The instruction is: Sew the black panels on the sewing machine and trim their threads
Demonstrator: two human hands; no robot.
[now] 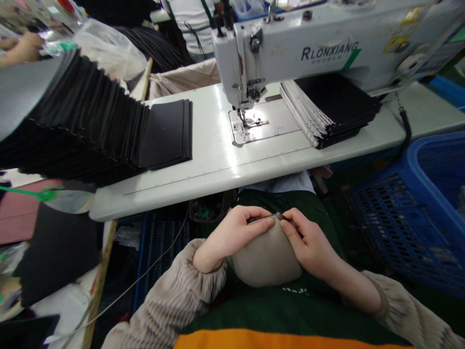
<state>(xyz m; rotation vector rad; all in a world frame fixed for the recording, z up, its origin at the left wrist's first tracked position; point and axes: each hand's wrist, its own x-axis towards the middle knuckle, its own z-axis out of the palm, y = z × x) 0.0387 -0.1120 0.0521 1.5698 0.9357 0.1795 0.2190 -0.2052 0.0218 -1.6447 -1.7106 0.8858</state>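
Note:
Over my lap, a smooth grey-beige panel (267, 261) of leather-like material is bent into a curve, its top edge dark. My left hand (241, 230) pinches that edge between thumb and fingers. Close beside it, my right hand (303, 237) is closed on the same edge, the fingertips of both nearly meeting. Something thin and dark shows by the right fingers; I cannot make out whether it is a tool or part of the panel. Beyond my hands stands the sewing machine (247, 63), its needle area lit and no material under the presser foot.
Black panels (169, 131) lean in a long row on the table's left. Another black stack (334, 106) with pale edges lies under the machine arm. The white table edge (203, 186) runs before me. A blue crate (417, 208) stands right. A co-worker's hand (25, 48) shows far left.

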